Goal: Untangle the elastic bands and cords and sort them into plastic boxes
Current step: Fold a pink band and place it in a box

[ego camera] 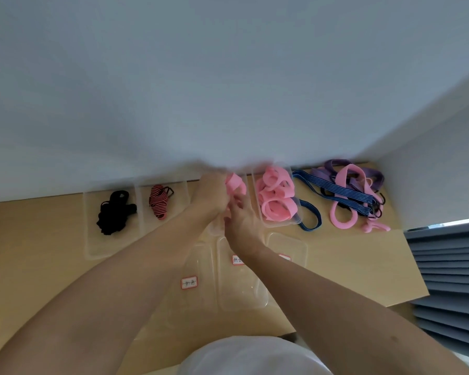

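Both hands meet over the middle of the table. My left hand [210, 194] grips a folded pink elastic band [234, 185], and my right hand [241, 221] pinches its lower part from below. Just to the right stands a clear plastic box [278, 226] holding several pink bands [275, 197]. A tangle of blue striped cord [336, 194], purple bands [368, 174] and a pink loop [341, 216] lies at the far right. At the left, one clear box holds black cord [114, 212] and its neighbour holds red-and-black striped cord [159, 201].
Three clear lids or boxes with red-edged labels [189, 282] lie in front of my hands on the tan table [52, 266]. A white wall rises right behind the boxes. Grey slatted blinds [450, 274] are past the table's right edge.
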Tool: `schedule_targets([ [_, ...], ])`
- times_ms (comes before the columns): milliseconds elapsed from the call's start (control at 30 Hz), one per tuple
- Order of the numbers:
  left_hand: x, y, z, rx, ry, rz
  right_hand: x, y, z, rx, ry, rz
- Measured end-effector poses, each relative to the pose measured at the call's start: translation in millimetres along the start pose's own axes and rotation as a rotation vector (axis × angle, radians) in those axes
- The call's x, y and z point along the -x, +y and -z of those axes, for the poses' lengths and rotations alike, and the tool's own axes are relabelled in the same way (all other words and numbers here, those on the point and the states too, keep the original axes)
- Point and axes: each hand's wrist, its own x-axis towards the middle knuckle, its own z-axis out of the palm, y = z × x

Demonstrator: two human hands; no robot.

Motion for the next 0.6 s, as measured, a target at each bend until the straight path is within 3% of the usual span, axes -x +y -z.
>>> schedule_targets([
  [100,-4,-1,-12,0.032,-0.005,-0.040,-4,0,1,0.047,-0.058,0.031],
  [200,-8,-12,-21,-0.388,0.046,-0.076,-11,-3,5,0.155,-0.209,0.039],
  [300,-8,-25,-16,-0.677,0.116,-0.206,-17,-9,6,0.393,-0.273,0.170],
  [433,-17,-37,-19,-0.667,0.095,-0.360,-23,-11,5,0.654,-0.311,0.240],
  [500,-20,-42,-20,-0.674,-0.004,-0.403,-22,-11,6,0.646,-0.334,0.200],
  [600,-17,-44,-16,-0.620,0.017,-0.465,-20,-11,8,0.574,-0.353,0.172],
])
